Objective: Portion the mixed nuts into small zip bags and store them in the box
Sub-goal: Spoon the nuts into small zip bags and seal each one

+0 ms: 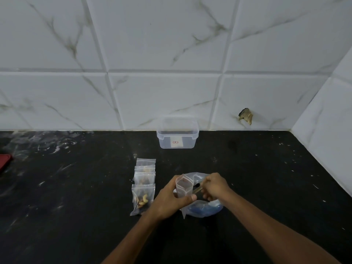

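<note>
My left hand (171, 199) holds a small clear zip bag (183, 187) upright with its mouth open. My right hand (214, 186) grips a thin handle, seemingly a spoon (198, 189), reaching into a large crumpled plastic bag (205, 208) on the black counter; the bag's contents are hidden. To the left lie three small zip bags in a column: the nearest (142, 199) shows cashews and other nuts, the middle one (144, 177) holds nuts too, the far one (146, 162) looks flat. A clear plastic box (177, 136) without lid stands by the wall.
The black counter (76, 197) is speckled with white marks. A marble-tiled wall runs along the back and right side. A red object (4, 161) sits at the left edge. A chipped hole (246, 115) marks the wall tile.
</note>
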